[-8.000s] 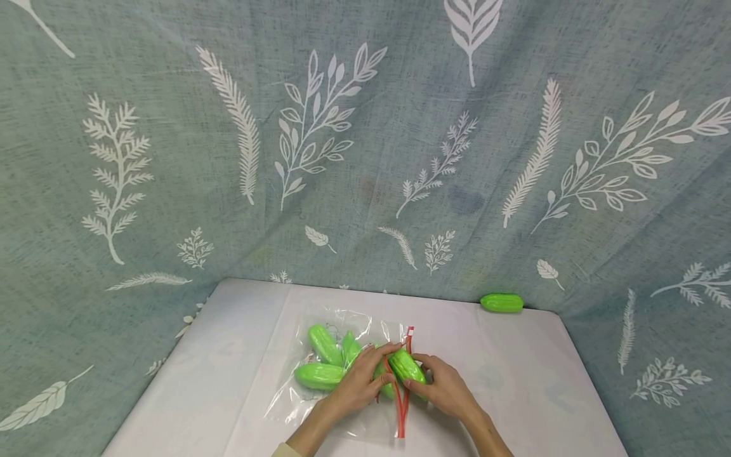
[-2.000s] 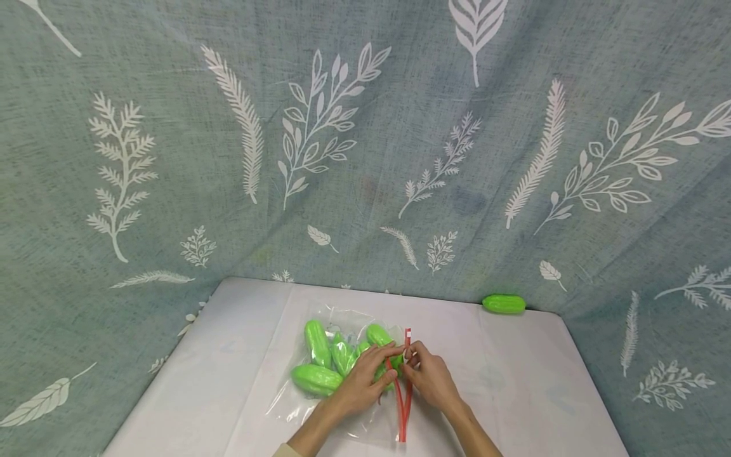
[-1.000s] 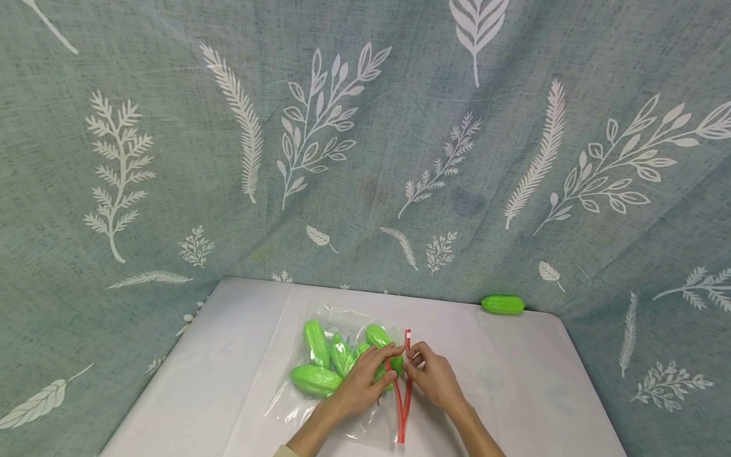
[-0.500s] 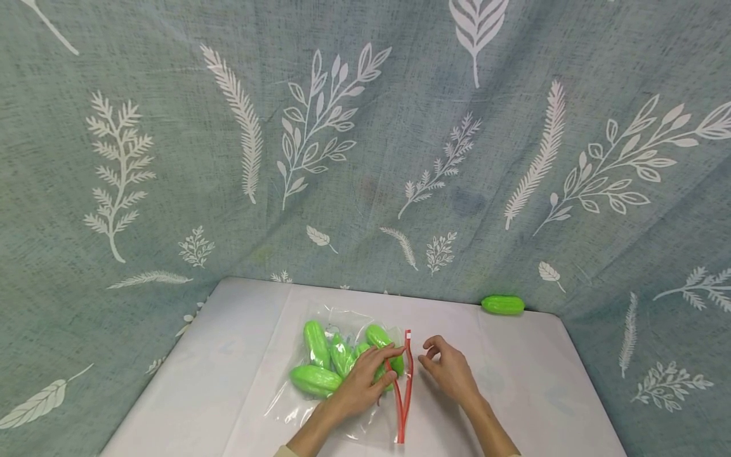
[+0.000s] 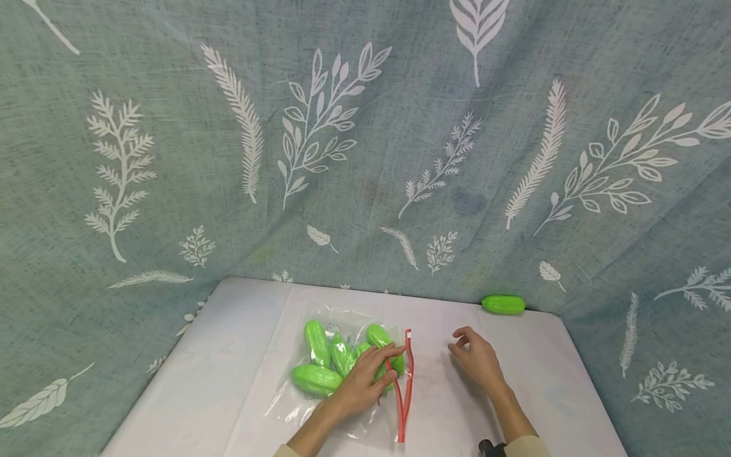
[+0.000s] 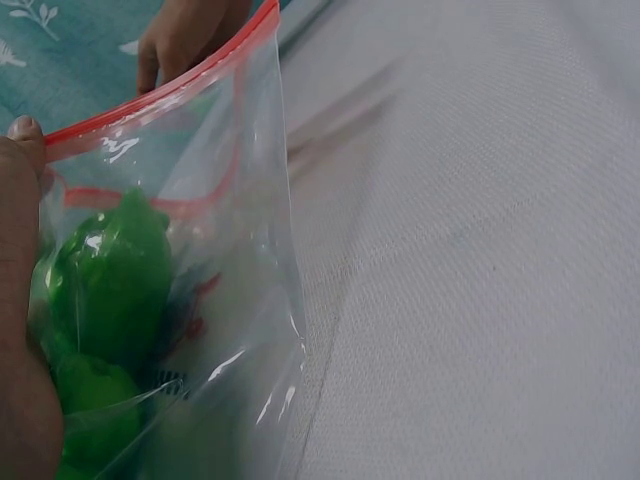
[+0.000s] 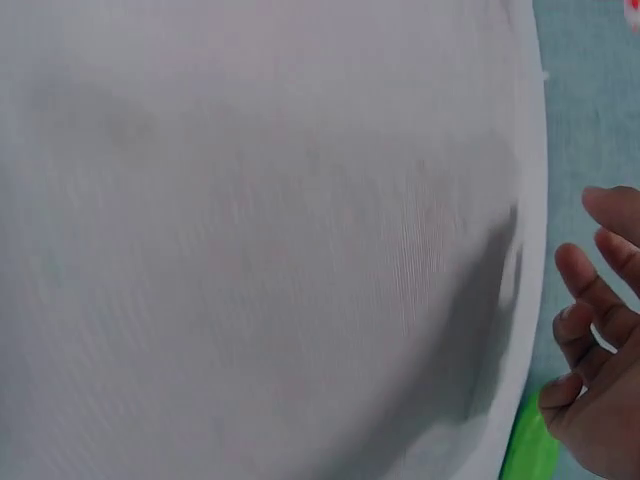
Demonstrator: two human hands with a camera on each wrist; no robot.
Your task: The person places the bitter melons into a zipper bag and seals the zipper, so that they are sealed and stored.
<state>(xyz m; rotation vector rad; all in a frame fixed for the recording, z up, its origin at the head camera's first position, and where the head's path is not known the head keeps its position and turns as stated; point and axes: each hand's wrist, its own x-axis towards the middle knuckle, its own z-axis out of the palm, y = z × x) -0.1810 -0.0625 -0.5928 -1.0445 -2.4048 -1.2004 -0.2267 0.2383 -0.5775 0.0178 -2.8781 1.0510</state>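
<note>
A clear zip bag (image 5: 342,422) with a red zip strip (image 5: 409,381) lies on the table, its mouth parted toward the right. Several green, ridged toy cucumbers (image 5: 316,379) are inside it. My left hand (image 5: 361,379) holds the mouth of the bag, thumb and fingers at the red strip; in the left wrist view its thumb (image 6: 28,132) meets that edge. To the right of the bag, my right hand (image 5: 478,360) is over the table with loosely bent fingers and nothing in them. Another toy cucumber (image 5: 504,304) lies at the back right edge, partly showing in the right wrist view.
The table (image 5: 245,355) has a white cloth. A grey-green curtain (image 5: 365,158) with white leaf prints rises behind and at both sides. A small black device (image 5: 491,448) sits by the right wrist.
Eight seconds ago my right hand held a cucumber at the bag's mouth; that cucumber is now inside. My right hand has since let go of the strip and moved right. My left hand stays.
</note>
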